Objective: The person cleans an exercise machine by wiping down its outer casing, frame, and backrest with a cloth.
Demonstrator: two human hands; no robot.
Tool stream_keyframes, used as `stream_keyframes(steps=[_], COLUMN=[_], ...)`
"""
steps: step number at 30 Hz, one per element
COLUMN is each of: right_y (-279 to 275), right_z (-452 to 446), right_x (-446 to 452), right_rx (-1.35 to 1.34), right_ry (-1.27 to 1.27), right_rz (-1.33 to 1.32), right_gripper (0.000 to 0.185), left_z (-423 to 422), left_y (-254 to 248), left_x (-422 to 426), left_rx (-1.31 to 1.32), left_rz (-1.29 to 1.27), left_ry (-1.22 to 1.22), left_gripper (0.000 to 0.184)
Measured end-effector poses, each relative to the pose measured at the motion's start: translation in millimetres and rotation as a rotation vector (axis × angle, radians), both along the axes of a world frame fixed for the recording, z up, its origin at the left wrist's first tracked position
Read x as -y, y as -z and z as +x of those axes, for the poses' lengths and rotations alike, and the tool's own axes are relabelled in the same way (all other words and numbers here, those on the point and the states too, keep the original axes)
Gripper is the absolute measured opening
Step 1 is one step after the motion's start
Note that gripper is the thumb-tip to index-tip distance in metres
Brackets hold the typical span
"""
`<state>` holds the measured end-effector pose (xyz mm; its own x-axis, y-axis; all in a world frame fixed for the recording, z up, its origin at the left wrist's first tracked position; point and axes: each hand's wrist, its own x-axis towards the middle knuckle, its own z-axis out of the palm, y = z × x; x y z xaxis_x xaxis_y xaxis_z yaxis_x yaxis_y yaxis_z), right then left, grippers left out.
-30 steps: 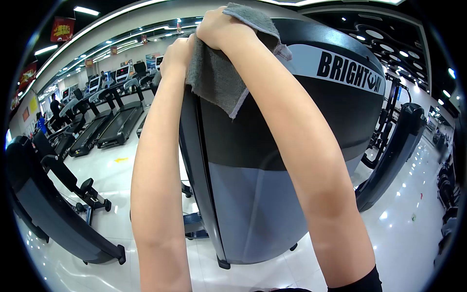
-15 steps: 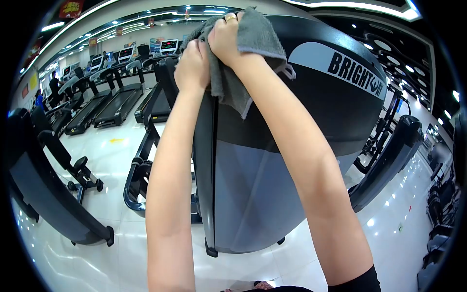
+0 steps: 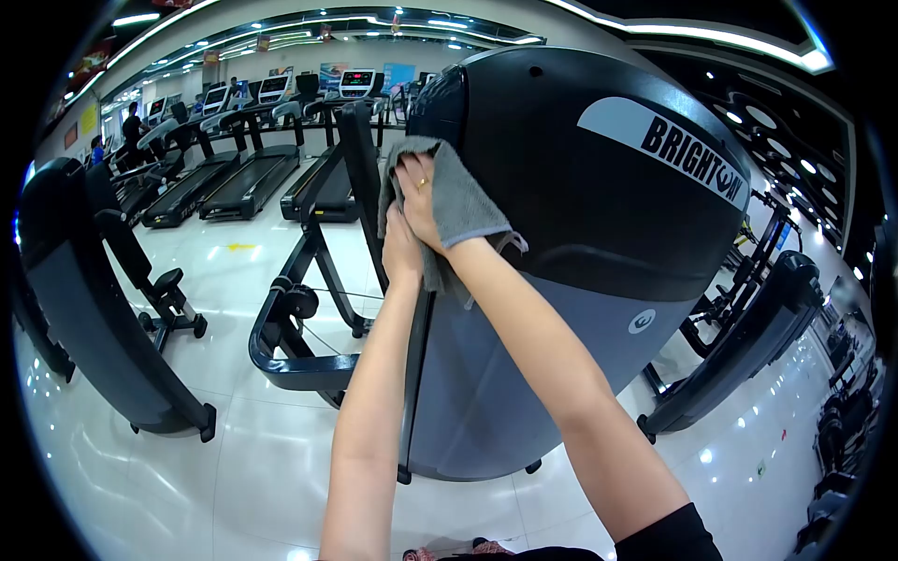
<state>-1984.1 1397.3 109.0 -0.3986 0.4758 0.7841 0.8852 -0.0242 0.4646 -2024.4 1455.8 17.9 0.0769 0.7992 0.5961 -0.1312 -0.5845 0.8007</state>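
A grey towel [image 3: 468, 204] lies against the upper left edge of a large black and grey gym machine housing [image 3: 561, 210] lettered "BRIGHTWAY". My right hand [image 3: 419, 198], with a ring on one finger, presses the towel to that edge, its fingers bent into the cloth. Just below and to its left, my left hand [image 3: 400, 251] is closed on the towel along the side of the housing. Folds of cloth partly hide the fingers of both hands. One towel corner with a pale hem and a loop hangs to the right of my right wrist.
A black machine frame [image 3: 304, 374] with a cable stands left of the housing. Treadmills [image 3: 253, 182] line the back left. Other machine housings stand at the far left [image 3: 103, 309] and right [image 3: 739, 346]. Glossy white tiles [image 3: 271, 467] cover the floor.
Both hands have moved down with the towel, from the housing's top edge to its upper left side. More of the housing's top now shows, and the view has shifted slightly.
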Motion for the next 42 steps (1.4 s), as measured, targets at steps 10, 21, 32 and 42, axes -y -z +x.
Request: stream_keyframes(steps=[10,21,32,42], right_y=[81.3,11.4,-139.4,-11.1], right_z=[7.1,57.1,78.2,119.6], right_x=[19.5,41.7,165.4,141.0], right_rx=[0.116,0.278,0.228,-0.099], right_ry=[-0.04,-0.296,0.194,-0.199], right_rz=[-0.319,-0.254,0.118,0.205], right_gripper=[0.045,0.03,0.05,0.041], left_z=[-16.0,25.4,60.7,59.3], left_y=[90.0,44.0,-132.7,-52.0], left_x=[41.1,62.7,115.7,138.8], left_rx=[-0.153,-0.319,-0.134,-0.217], left_rz=[0.027,0.111,0.772,0.838], left_ry=[-0.068,-0.413,-0.662,-0.39], left_gripper=[0.052,0.059,0.054,0.049])
